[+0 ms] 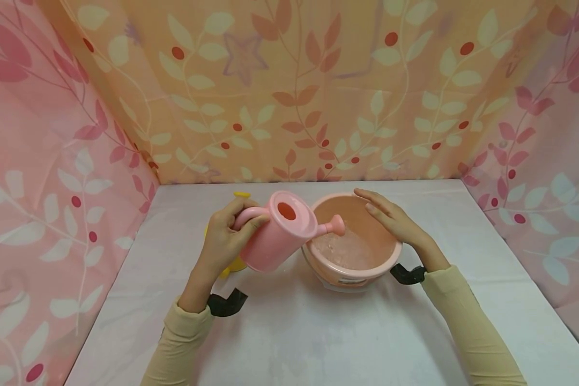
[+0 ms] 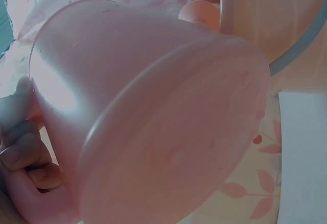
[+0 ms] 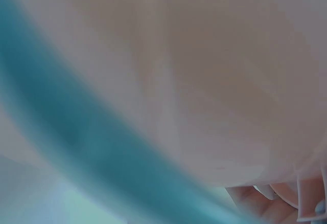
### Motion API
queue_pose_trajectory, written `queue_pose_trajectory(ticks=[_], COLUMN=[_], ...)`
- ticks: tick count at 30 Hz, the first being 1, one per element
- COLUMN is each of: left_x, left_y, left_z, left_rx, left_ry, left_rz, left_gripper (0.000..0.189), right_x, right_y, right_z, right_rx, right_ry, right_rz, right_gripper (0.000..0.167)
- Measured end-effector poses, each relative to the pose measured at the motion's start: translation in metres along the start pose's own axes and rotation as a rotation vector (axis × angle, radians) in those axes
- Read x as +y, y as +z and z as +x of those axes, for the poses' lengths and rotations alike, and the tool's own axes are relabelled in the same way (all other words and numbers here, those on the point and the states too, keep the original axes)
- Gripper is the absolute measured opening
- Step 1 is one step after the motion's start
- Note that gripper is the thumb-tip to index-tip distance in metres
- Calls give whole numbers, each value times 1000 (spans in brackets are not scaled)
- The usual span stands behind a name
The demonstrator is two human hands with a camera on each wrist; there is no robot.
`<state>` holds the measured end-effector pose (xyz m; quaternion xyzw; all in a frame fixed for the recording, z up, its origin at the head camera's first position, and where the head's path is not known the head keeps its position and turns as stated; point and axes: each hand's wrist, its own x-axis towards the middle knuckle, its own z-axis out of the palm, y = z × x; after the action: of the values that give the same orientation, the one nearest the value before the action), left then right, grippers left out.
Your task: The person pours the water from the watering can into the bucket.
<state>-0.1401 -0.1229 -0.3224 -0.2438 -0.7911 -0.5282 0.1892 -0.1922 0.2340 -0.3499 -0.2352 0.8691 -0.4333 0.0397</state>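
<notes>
My left hand (image 1: 224,236) grips the handle of a pink watering can (image 1: 275,241), its fingers wrapped round the handle in the left wrist view. The can is held up and tilted to the right. Its flared spout (image 1: 336,225) reaches over a pale pink basin (image 1: 352,271) standing on the table. Clear ripples, apparently water, show at the basin's bottom. My right hand (image 1: 391,217) rests on the basin's right rim with fingers extended. In the right wrist view the basin's blurred side (image 3: 219,96) fills most of the picture.
A yellow object (image 1: 238,264) stands behind my left hand, mostly hidden by hand and can. The white-covered table (image 1: 299,343) is bordered by patterned curtains (image 1: 294,91) at the back and both sides.
</notes>
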Motion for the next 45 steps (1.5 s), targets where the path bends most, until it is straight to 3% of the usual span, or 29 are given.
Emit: queue_pose_trajectory(ticks=[23, 32, 45], left_x=[1, 1, 3], left_y=[0, 0, 0], left_z=[0, 0, 2], left_rx=[-6, -1, -6], left_ry=[-8, -9, -13], left_rz=[-3, 10, 29], left_gripper=[17, 17, 18], right_x=[3, 35, 37], right_y=[1, 2, 3], right_z=[1, 7, 7], right_rx=[0, 13, 15], right_ry=[6, 8, -6], right_rz=[10, 21, 35], right_gripper=[42, 42, 41])
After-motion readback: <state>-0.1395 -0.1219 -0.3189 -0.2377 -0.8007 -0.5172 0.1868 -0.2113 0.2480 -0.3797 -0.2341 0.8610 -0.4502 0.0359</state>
